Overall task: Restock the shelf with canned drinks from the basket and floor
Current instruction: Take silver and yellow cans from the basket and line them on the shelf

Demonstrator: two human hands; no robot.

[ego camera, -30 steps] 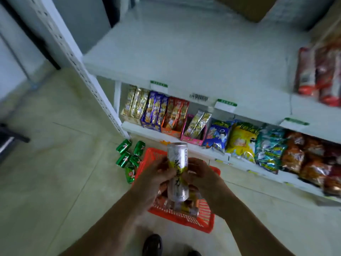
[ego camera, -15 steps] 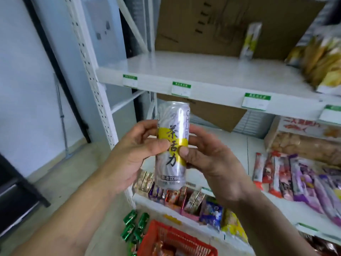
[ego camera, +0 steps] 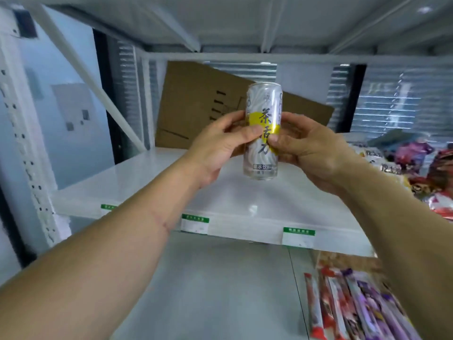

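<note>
From the head camera, I have the can (ego camera: 262, 133) upright at the centre of the frame, held in both hands above the white shelf (ego camera: 152, 182) — its base is clear of the shelf surface, not resting on it. My left hand (ego camera: 218, 148) wraps the can's left side, thumb laid across the yellow patch on the label, fingers curled behind. My right hand (ego camera: 308, 150) takes the right side, thumb tip pressing the label just beside the left thumb; the other fingers bend round the back, out of sight. Both grips are closed on the can.

Behind the can a flattened cardboard sheet (ego camera: 196, 104) leans at the back of the shelf. Along the shelf's front edge sit green-topped price tags (ego camera: 195, 224). At the right edge of the frame snack packets (ego camera: 421, 168) are piled on the same shelf — blurred, so I cannot read them. On the lower shelf (ego camera: 220, 290), bottom right, lie long red and purple wrappers (ego camera: 348, 307) side by side.
</note>
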